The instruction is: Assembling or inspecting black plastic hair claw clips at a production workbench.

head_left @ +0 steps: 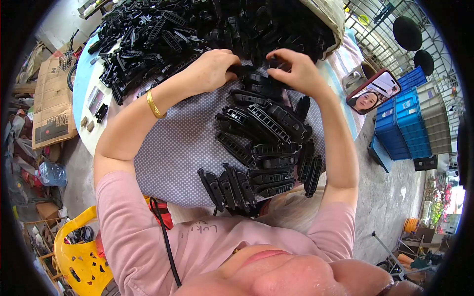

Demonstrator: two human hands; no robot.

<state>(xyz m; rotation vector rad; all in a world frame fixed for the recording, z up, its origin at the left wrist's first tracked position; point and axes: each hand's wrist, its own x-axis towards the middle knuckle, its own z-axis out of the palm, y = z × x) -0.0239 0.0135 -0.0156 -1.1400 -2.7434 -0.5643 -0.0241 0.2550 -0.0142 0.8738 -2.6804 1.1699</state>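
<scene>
The left hand was closed, thumb and fingertips pinching the near end of a black plastic piece above the table. The right hand was curved just beside it, thumb and forefinger apart with dark plastic between them; whether it gripped that plastic could not be told. Both hands were at the near edge of a big heap of black parts, which spread over the far side of the table. Between the forearms, nearer the body, lay a loose group of long black pieces, many side by side and some overlapping. A pale sack stood at the heap's right, and a phone was propped near the table's right edge
</scene>
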